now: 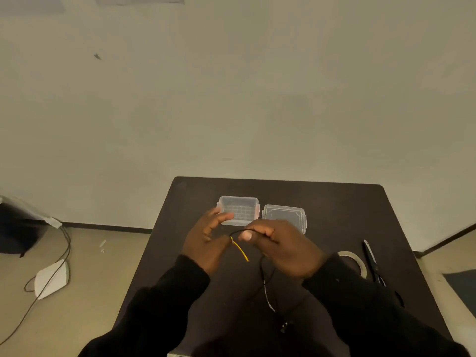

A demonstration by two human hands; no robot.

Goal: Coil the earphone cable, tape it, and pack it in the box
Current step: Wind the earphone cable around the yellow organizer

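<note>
A thin black earphone cable with a yellow end piece hangs between my hands above the dark table. My right hand is closed on the cable, which arcs from its fingers toward my left hand. My left hand pinches the cable near the yellow piece with thumb and finger, its other fingers spread. The rest of the cable trails down toward my lap. A clear plastic box stands uncovered just beyond my left hand, its clear lid lying beside it on the right.
A roll of tape lies on the table right of my right hand, partly hidden by my sleeve. Black scissors lie beyond it near the right edge. On the floor at left are a white object and cords.
</note>
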